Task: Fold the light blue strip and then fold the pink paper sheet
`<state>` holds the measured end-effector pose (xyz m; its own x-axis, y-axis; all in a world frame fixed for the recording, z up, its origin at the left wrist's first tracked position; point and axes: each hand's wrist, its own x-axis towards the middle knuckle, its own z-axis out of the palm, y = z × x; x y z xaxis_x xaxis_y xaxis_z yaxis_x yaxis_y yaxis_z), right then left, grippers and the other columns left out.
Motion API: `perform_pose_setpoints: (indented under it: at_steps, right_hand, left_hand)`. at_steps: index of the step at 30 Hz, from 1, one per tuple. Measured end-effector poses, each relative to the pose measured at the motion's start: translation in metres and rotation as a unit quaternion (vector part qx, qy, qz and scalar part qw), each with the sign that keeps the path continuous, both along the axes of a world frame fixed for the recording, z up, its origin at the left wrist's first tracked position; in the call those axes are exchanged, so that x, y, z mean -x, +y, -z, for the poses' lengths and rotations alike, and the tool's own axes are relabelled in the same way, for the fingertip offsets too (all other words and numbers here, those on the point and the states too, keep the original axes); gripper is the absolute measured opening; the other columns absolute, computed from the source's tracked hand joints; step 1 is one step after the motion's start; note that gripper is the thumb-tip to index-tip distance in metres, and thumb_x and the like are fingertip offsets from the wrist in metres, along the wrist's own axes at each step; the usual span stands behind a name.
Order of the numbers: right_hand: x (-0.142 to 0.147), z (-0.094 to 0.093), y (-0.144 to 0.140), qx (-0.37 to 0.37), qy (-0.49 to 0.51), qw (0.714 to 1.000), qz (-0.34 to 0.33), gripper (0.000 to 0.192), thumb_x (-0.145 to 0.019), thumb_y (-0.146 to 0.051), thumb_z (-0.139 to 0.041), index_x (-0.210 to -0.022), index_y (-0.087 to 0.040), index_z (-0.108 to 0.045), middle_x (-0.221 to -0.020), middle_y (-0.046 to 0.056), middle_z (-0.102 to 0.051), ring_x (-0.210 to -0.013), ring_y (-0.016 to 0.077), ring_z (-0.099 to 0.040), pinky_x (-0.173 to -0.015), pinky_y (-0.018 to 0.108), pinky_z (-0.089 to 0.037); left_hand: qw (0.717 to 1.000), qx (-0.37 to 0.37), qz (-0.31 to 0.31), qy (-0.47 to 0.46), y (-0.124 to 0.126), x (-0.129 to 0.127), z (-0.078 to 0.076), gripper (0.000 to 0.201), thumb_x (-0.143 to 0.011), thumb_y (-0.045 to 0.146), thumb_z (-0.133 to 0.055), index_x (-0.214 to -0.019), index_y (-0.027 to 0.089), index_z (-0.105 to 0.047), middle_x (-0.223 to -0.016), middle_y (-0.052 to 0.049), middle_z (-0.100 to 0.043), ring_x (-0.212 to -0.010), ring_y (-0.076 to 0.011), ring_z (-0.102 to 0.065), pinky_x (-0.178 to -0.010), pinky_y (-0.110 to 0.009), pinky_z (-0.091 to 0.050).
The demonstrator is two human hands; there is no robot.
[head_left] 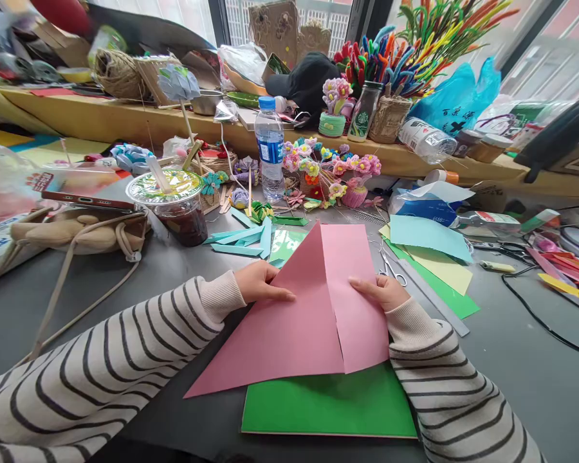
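My left hand grips the left side of a sheet of pink paper, thumb on top and fingers behind. On the opposite side, my right hand pinches the paper's rectangular strip the same way. The left part is a large triangle with a sharp lower-left corner. Between the two parts runs a slanting line, with a narrow gap low down; whether they still join higher up I cannot tell. Beneath the pink paper lies a stack of green paper. Scissors lie just behind my right hand, partly hidden.
A lidded cup of dark drink and a water bottle stand behind my left hand. Light blue paper strips lie nearby. To the right are a metal ruler, coloured sheets and a black cable. Crafted flowers line the back.
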<state>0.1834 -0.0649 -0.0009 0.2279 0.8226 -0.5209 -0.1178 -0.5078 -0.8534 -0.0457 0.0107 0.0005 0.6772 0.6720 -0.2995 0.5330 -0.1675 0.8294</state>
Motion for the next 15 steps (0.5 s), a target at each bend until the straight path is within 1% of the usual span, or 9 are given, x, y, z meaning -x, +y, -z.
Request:
perform_pose_setpoints:
  at_steps: [5, 9, 12, 15]
  right_hand:
    - [-0.003, 0.000, -0.002, -0.018, 0.003, 0.999, -0.030, 0.024, -0.047, -0.035, -0.069, -0.053, -0.014, -0.060, -0.046, 0.001, -0.059, -0.041, 0.0112, -0.051, -0.042, 0.024, -0.039]
    - [-0.003, -0.001, -0.004, -0.020, 0.012, 0.999, -0.036, 0.024, -0.049, -0.035, -0.069, -0.049, -0.014, -0.058, -0.044, 0.000, -0.058, -0.040, 0.0101, -0.050, -0.041, 0.023, -0.038]
    - [-0.003, 0.001, -0.004, -0.027, 0.016, 0.999, -0.039, 0.024, -0.050, -0.036, -0.069, -0.054, -0.013, -0.060, -0.047, 0.001, -0.060, -0.041, 0.0112, -0.051, -0.041, 0.023, -0.039]
    - [-0.003, 0.004, -0.003, -0.023, 0.008, 0.999, -0.032, 0.027, -0.048, -0.036, -0.069, -0.058, -0.013, -0.062, -0.049, 0.002, -0.061, -0.043, 0.0119, -0.053, -0.041, 0.023, -0.040]
  left_hand:
    - [0.997, -0.075, 0.001, -0.009, -0.006, -0.001, -0.006, 0.033, -0.060, 0.042, -0.056, -0.064, 0.010, -0.065, -0.056, -0.002, -0.061, -0.050, -0.0116, -0.051, -0.042, -0.017, -0.034]
    - [0.991, -0.132, 0.013, -0.014, -0.012, -0.002, -0.013, 0.029, -0.063, 0.037, -0.054, -0.068, 0.011, -0.067, -0.055, -0.002, -0.062, -0.050, -0.0099, -0.049, -0.044, -0.016, -0.033]
    - [0.988, -0.156, 0.014, -0.012, -0.016, -0.002, -0.018, 0.027, -0.065, 0.035, -0.053, -0.071, 0.012, -0.067, -0.057, -0.002, -0.063, -0.050, -0.0090, -0.048, -0.045, -0.016, -0.033]
    - [0.988, -0.157, 0.015, -0.007, -0.017, -0.002, -0.020, 0.027, -0.064, 0.034, -0.054, -0.070, 0.011, -0.066, -0.057, -0.002, -0.062, -0.050, -0.0087, -0.048, -0.044, -0.015, -0.033]
